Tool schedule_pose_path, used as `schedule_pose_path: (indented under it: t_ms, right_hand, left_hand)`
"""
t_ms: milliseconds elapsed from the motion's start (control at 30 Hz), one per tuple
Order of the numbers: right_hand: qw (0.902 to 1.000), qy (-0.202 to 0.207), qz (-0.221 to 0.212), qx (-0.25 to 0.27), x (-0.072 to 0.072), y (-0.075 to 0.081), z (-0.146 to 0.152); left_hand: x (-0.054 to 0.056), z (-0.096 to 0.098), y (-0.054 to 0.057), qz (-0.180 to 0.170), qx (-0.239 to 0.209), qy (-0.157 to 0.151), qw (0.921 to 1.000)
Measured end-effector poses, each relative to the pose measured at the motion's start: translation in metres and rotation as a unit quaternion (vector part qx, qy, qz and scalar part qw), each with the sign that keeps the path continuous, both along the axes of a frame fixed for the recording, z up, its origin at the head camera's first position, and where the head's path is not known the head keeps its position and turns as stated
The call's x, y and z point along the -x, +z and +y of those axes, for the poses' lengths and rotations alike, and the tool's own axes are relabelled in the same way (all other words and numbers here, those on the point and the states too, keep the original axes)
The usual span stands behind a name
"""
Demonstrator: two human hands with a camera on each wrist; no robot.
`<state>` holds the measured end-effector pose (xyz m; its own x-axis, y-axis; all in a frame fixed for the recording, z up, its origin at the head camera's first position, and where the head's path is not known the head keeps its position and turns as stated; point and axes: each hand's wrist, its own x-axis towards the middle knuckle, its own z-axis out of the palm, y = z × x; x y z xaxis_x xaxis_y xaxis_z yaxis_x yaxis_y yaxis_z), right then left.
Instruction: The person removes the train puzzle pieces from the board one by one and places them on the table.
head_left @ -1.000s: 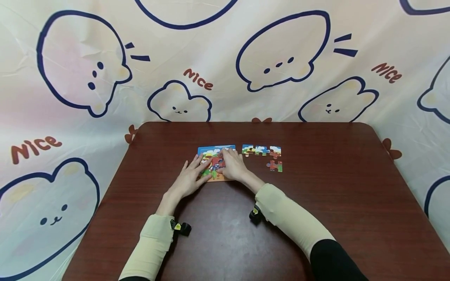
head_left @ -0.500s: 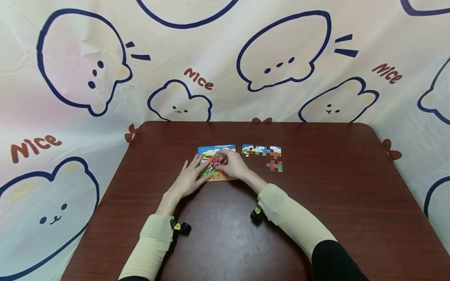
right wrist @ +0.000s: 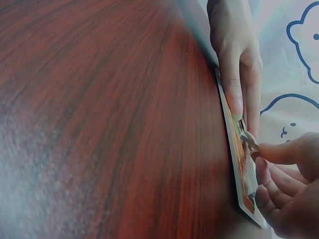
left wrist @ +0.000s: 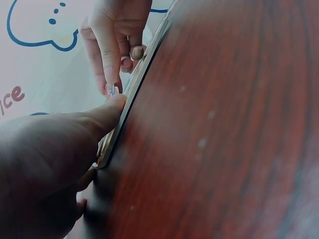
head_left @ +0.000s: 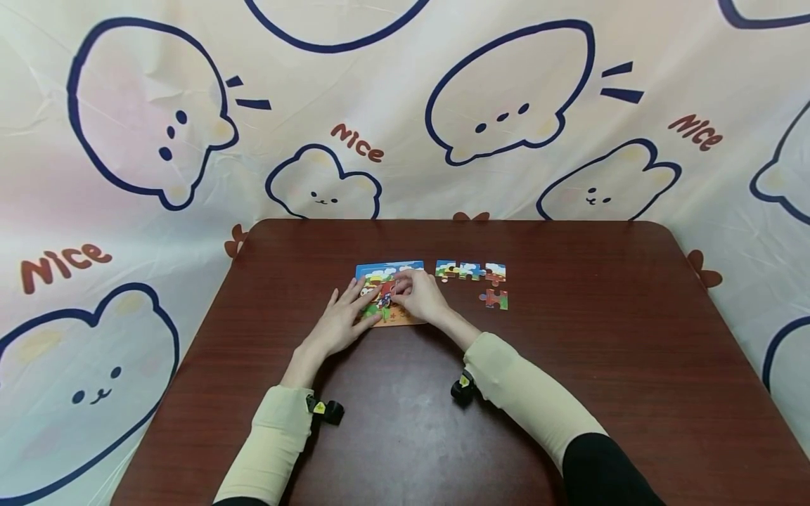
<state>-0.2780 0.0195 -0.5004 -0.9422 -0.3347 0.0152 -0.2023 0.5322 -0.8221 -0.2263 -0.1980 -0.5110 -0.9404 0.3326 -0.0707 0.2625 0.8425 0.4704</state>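
A colourful jigsaw puzzle in a flat board [head_left: 405, 319] lies on the table, its top edge blue and its bottom strip orange. My left hand [head_left: 335, 325] rests on the board's left side with fingers spread, covering part of the picture. Over the middle of the board, my right hand [head_left: 422, 295] pinches a jigsaw piece [right wrist: 251, 141] between thumb and fingers. In the right wrist view that piece is tilted up from the board, close to the left fingertips. From the left wrist, the left thumb [left wrist: 112, 109] presses near the board's edge.
Several loose jigsaw pieces lie right of the board: a linked pair [head_left: 470, 271], with others beside it, including a red and green one [head_left: 496, 299] nearer me. The brown table [head_left: 569, 316] ends at a patterned cloth backdrop [head_left: 405, 105].
My right hand's fingers, earlier extended over the board's upper part, have drawn back and curled to pinch a piece. The left hand and loose pieces have stayed put.
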Motion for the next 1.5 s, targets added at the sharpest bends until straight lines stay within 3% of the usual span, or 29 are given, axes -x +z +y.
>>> schedule_pose_path:
  t_ms: [500, 900, 1067, 1100, 1300, 1500]
  right_hand:
    - [0.9993, -0.032, 0.008, 0.016, -0.007, -0.002, -0.001]
    - [0.9961, -0.018, 0.085, -0.013, -0.013, -0.006, -0.001]
    - [0.9960, -0.012, 0.088, -0.013, -0.013, -0.005, -0.005]
    - [0.9960, -0.013, 0.088, -0.014, -0.013, -0.004, -0.006]
    - [0.9951, -0.044, 0.087, -0.019, -0.019, -0.001, -0.013]
    - [0.9939, -0.076, 0.077, -0.020, -0.026, -0.001, -0.017]
  left_hand:
    - [0.002, 0.002, -0.003, 0.003, -0.004, -0.008, 1.0000]
    - [0.002, 0.002, 0.001, -0.001, -0.002, -0.012, 0.9999]
    - [0.001, 0.001, 0.002, -0.004, 0.004, -0.011, 0.9999]
    - [0.002, -0.001, -0.001, 0.002, -0.001, -0.013, 0.9999]
    - [0.002, -0.007, -0.009, 0.020, -0.032, -0.022, 0.9991]
    - [0.003, -0.005, -0.008, 0.024, -0.009, -0.019, 0.9995]
